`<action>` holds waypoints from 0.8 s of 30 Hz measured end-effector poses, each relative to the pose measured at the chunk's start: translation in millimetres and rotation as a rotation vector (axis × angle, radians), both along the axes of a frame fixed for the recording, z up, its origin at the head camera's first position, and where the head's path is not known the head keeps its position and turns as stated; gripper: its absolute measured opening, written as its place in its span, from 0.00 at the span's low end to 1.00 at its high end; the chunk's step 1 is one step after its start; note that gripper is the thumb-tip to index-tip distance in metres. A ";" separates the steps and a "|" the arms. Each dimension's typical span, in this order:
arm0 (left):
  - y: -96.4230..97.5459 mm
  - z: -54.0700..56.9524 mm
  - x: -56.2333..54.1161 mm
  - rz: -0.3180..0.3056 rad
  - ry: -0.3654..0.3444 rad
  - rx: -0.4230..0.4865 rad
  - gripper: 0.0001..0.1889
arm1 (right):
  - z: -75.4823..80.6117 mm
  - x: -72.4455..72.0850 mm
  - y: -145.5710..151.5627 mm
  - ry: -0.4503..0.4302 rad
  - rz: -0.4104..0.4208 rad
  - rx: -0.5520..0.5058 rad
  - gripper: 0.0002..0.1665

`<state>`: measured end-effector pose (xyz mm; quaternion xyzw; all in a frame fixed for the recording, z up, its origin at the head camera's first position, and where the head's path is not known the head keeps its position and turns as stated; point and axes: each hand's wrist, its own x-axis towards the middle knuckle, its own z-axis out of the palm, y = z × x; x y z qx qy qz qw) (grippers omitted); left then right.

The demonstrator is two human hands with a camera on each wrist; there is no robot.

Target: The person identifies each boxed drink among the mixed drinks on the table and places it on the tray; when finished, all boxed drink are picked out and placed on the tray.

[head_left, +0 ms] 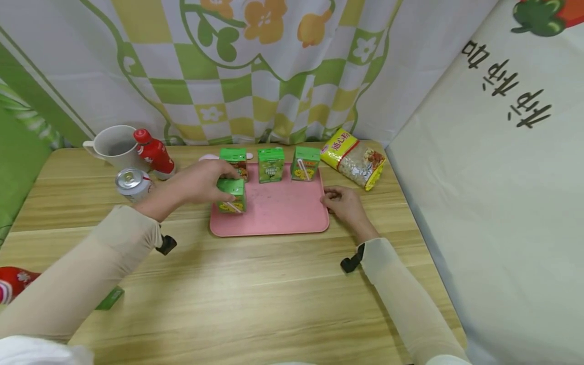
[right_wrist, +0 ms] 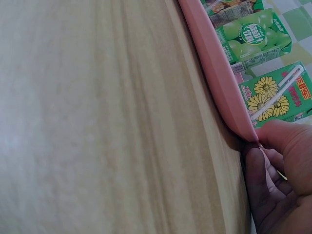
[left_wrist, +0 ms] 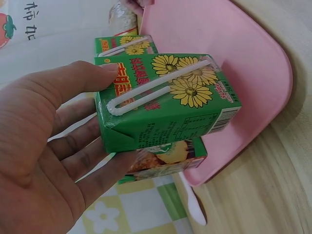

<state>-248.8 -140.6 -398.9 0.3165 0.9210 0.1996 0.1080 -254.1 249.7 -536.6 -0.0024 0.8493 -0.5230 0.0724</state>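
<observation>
My left hand (head_left: 198, 183) grips a green drink carton (head_left: 237, 188) with yellow flowers and a white straw on its side, at the left part of a pink tray (head_left: 278, 215). Whether the carton's base touches the tray, I cannot tell. In the left wrist view the thumb lies along one face of it. Behind it a row stands along the tray's far side: a brown-pictured carton (head_left: 240, 165), a grape-pictured carton (head_left: 271, 170) and another flower carton (head_left: 298, 170). At the tray's right edge my right hand (head_left: 348, 207) pinches the rim between thumb and fingers.
A grey mug (head_left: 114, 144), a red bottle (head_left: 157, 154) and a silver can (head_left: 132, 183) stand at the left. Right of the tray lies a yellow pasta bag (head_left: 353, 159). Another red bottle (head_left: 18, 281) and a green box (head_left: 111, 298) are near my left sleeve. A white spoon (left_wrist: 195, 204) lies behind the tray.
</observation>
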 end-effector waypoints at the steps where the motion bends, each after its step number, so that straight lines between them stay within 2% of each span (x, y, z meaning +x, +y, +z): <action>1: -0.1 -0.8 -0.1 0.002 -0.009 -0.002 0.23 | -0.4 -0.3 0.1 0.001 0.002 0.003 0.22; 24: -1.7 -10.0 -3.4 -0.002 -0.034 -0.006 0.25 | 2.0 0.4 -1.2 -0.032 -0.008 -0.007 0.22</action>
